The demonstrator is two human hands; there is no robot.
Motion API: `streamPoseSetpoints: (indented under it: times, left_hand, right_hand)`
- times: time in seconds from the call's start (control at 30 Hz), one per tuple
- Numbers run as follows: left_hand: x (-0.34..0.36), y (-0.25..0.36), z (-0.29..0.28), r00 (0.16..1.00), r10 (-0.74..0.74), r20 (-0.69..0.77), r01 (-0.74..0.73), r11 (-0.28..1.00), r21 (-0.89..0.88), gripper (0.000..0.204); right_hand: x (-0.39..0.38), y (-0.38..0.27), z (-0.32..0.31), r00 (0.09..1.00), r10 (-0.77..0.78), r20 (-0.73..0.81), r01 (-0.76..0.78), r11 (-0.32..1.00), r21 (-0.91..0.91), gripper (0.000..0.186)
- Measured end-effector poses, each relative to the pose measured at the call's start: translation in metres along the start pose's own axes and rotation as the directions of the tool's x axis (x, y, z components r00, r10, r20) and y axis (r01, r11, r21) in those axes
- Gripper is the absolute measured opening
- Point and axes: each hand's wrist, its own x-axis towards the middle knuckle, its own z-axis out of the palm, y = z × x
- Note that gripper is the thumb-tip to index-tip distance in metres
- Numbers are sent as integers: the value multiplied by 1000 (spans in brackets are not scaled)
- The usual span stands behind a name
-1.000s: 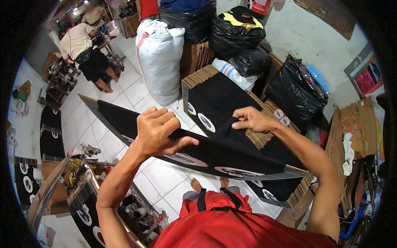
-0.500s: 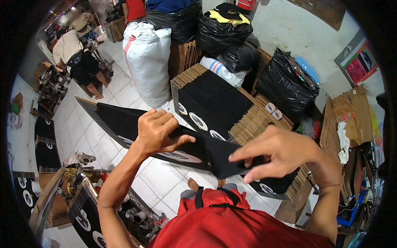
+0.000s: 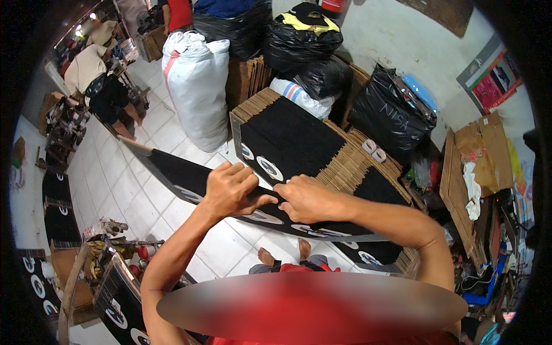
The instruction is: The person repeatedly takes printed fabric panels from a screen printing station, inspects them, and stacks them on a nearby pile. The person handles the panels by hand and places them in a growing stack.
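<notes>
In front of me a long board draped in black cloth slants across from far left to near right. Pale oval prints show along its near side. My left hand is closed on the cloth's upper edge around the middle of the board, thumb pointing right. Right beside it, my right hand pinches the same edge, its fingertips almost meeting the left thumb. The fingers hide the bit of cloth between them. Beyond the board stands a row of packed boards, partly covered by similar black printed cloth.
A tall white sack and black plastic bags stand at the back. Leaning cardboard is at the right. More printed black panels rest on a cluttered rack at lower left. A person bends over at far left.
My right hand has come left from the board's right part to beside my left hand and closed on the cloth. The right-hand cloth now hangs down with its prints showing.
</notes>
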Motion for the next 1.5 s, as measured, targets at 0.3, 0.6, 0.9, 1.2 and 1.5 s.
streamPoseSetpoints:
  times: [0.3, 0.6, 0.9, 1.2, 1.5]
  left_hand:
    - [-124, 32, 55, 736, -632, 241, 658, 752, -39, 79]
    - [-409, 168, 102, -318, -657, 683, 930, -75, 361, 67]
    - [-493, 265, 110, -725, -614, 312, 687, -676, 266, 51]
    - [-378, 270, 171, -885, -276, 375, 133, -921, -366, 30]
    - [-378, 320, 180, -919, -116, 377, -2, -954, -299, 14]
  right_hand:
    - [36, 75, 160, 980, 198, -24, -198, 980, 12, 21]
    - [58, 157, 231, 907, 422, 3, -422, 907, 0, 20]
    - [101, 248, 261, 844, 537, 21, -536, 844, -23, 27]
    - [194, 337, 297, 878, 474, -69, -477, 879, -19, 20]
    - [272, 376, 323, 810, 586, -34, -587, 806, -74, 18]
